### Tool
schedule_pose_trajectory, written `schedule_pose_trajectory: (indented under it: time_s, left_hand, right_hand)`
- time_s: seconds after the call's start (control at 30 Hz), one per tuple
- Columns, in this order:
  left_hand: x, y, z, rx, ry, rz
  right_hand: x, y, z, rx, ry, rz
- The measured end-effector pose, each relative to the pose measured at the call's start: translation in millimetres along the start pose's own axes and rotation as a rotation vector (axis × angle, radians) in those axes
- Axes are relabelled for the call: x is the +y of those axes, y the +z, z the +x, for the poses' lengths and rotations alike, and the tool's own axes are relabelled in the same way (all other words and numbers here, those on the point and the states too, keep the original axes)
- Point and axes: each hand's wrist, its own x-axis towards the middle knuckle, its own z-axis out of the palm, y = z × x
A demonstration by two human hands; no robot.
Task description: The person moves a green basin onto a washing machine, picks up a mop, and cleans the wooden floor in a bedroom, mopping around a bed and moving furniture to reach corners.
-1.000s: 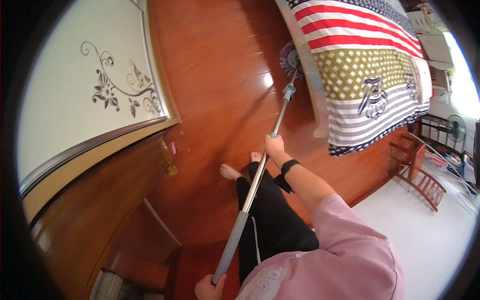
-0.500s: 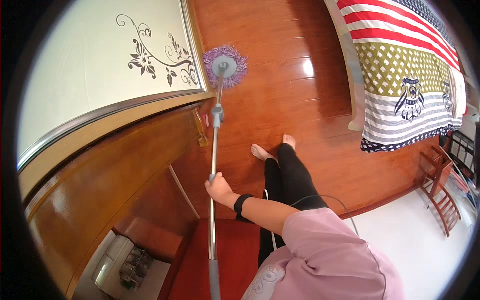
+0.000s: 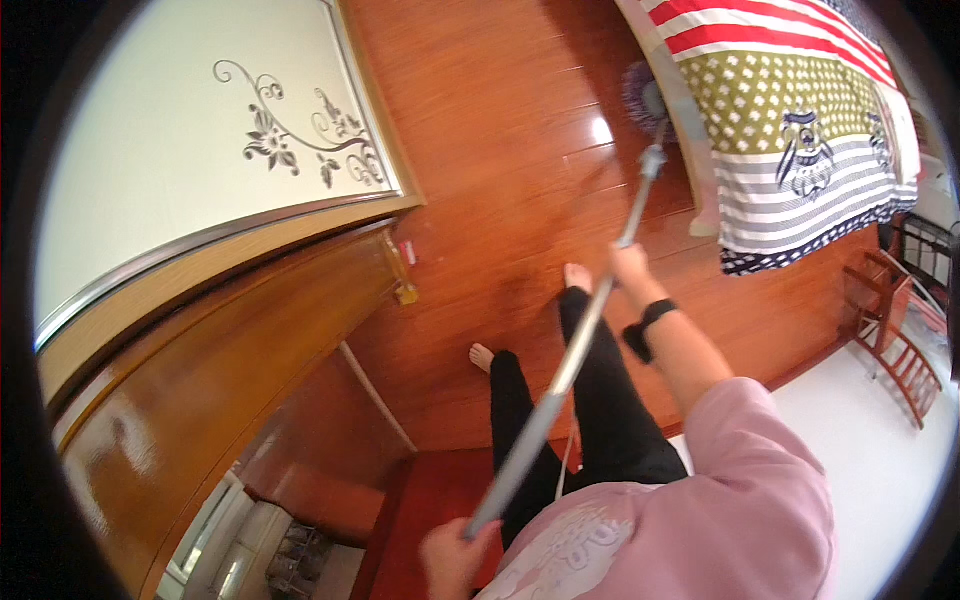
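Observation:
A long-handled mop (image 3: 572, 366) runs diagonally from low near my body up to the far right. Its purple, fringed head (image 3: 637, 97) lies on the floor at the foot of the cloth-covered furniture, partly hidden by that edge. My right hand (image 3: 630, 264), with a black band on the wrist, is wrapped round the metal pole about halfway up. Down by the lower edge, my left hand (image 3: 456, 552) is closed round the end of the grey grip; it looks a little blurred.
Glossy reddish wooden floor (image 3: 500, 130) lies under my bare feet. Along the left stand a pale sliding door (image 3: 150, 140) with a floral pattern and a brown wooden cabinet (image 3: 200, 340). Right: a bed-like piece under a striped cloth (image 3: 770, 105). Beyond it, a wooden chair (image 3: 885, 325).
The mop head has swung from beside the pale door to the right, reaching the cloth-covered furniture. My right hand moved right with the pole, my left hand came into view, and my feet spread apart.

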Motion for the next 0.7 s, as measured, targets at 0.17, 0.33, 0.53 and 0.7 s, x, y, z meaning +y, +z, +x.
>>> schedule_pose_trajectory:
  time_s: [0.17,0.33,0.53,0.7]
  left_hand:
    - [-55,49,19,-0.088,0.133,-0.065]
    - [-181,6,17,0.055,-0.075,0.048]
    - [-363,-6,-73,0.306,-0.183,0.05]
    - [-392,-27,-106,0.256,-0.299,-0.067]
  right_hand:
    - [27,5,-13,0.107,-0.007,0.019]
    - [99,144,-89,0.05,-0.173,-0.231]
    - [181,312,-281,-0.151,-0.15,-0.141]
    - [186,303,-411,-0.592,0.134,-0.259]
